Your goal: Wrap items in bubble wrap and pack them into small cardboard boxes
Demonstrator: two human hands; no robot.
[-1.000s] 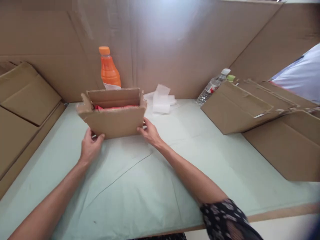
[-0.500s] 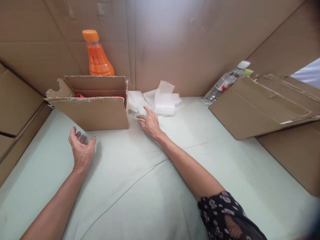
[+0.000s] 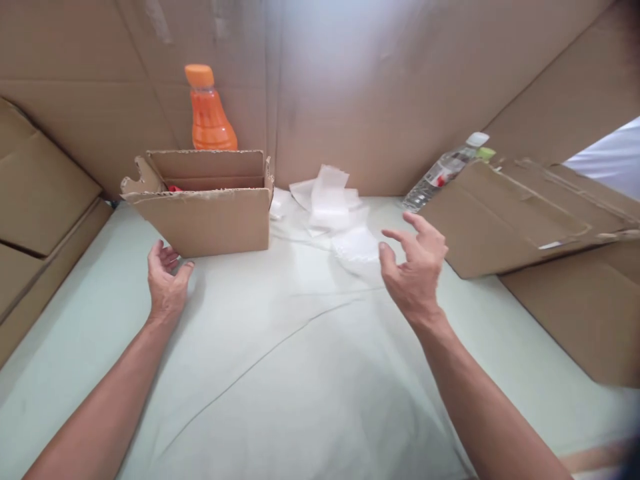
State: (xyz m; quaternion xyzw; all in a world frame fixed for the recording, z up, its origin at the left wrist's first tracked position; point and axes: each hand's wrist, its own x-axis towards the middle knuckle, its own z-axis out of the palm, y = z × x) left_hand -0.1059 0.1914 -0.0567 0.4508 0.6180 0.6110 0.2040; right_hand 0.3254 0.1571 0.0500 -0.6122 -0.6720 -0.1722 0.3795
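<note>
My left hand (image 3: 167, 277) is open, fingers curled and apart, beside the lower left corner of a small open cardboard box (image 3: 215, 223). Bits of something red (image 3: 175, 189) show inside that box. Over to the right, my right hand (image 3: 413, 270) is raised a little with thumb and fingers spread, holding nothing I can see. Close to its thumb lies a thin white translucent sheet (image 3: 355, 245), slightly blurred. Behind it is a loose pile of similar white packing sheets (image 3: 327, 200) by the back wall.
Behind the small box stands an orange bottle (image 3: 213, 120). A clear bottle with a white cap (image 3: 443, 173) leans at the back right, beside a larger cardboard box (image 3: 510, 220). More cardboard (image 3: 40, 180) stands at the left. A pale green cloth (image 3: 280, 373) covers the surface.
My right hand has moved right from the pile, and one white sheet now lies apart, nearer to me. My left hand has barely moved. The view has shifted slightly.
</note>
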